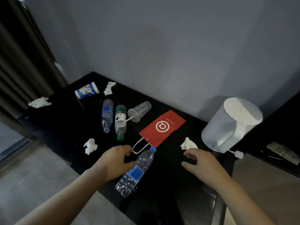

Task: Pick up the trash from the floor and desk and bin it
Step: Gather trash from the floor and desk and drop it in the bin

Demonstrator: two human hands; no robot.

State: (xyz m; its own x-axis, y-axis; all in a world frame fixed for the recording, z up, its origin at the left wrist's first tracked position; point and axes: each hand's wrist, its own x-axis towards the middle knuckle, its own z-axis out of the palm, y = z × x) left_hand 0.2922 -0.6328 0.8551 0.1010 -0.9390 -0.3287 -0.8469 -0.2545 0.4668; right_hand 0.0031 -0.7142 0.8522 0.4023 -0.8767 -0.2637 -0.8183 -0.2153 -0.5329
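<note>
- At 6 o'clock on the black surface, head view: a blue-capped bottle lies slanted, its cap touching the mouth of the red paper bag.
- Left hand: fingers curved in a half-open C at the bottle's 9 o'clock side, thumb against it. Whether they grip it cannot be told.
- Right hand: fingers loosely curled, holding nothing, just at 6 o'clock of a tissue wad.
- White bin: at 3 o'clock.
- Two uncollected bottles lie side by side near 11 o'clock.
</note>
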